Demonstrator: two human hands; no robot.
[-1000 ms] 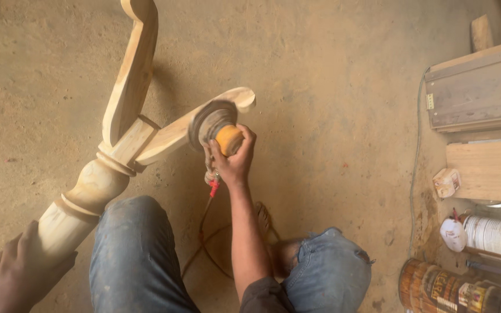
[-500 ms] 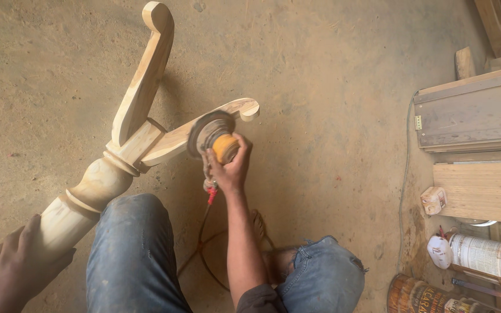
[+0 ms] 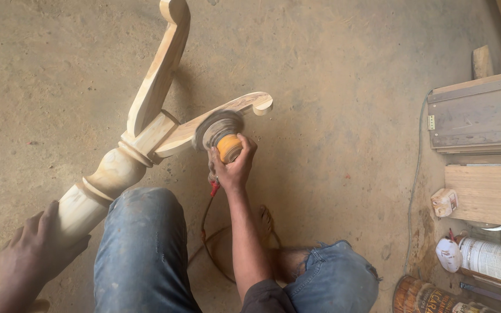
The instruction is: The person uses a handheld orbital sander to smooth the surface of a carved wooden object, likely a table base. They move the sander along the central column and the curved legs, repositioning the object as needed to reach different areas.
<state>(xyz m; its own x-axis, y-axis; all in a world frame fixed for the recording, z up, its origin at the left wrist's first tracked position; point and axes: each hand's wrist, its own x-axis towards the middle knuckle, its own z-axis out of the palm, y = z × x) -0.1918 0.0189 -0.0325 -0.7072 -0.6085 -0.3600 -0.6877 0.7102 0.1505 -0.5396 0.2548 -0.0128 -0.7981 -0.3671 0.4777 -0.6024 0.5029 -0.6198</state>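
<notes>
A pale turned wooden pedestal post (image 3: pixel 111 174) with curved scroll legs lies tilted across my left knee. My left hand (image 3: pixel 33 255) grips its lower shaft near the bottom left corner. My right hand (image 3: pixel 233 165) holds a small orange-bodied disc sander (image 3: pixel 221 136), whose round pad presses against the underside of the right scroll leg (image 3: pixel 227 110). The pad looks blurred. A second scroll leg (image 3: pixel 160 64) points up toward the top edge. A red-jacketed cord (image 3: pixel 207 214) drops from the sander toward the floor between my knees.
Dusty concrete floor (image 3: pixel 331 58) all around. Wooden boards and a moulded panel (image 3: pixel 479 116) lie at the right, with a small wood block (image 3: pixel 445 202). A white-labelled can (image 3: pixel 488 259) and a brown tin (image 3: pixel 421 297) sit bottom right. My jeans-clad knees (image 3: pixel 140 249) fill the lower middle.
The view has shifted slightly, so the post and boards sit a little lower in frame. The sander stays on the right scroll leg, edging along it; my left hand keeps its grip.
</notes>
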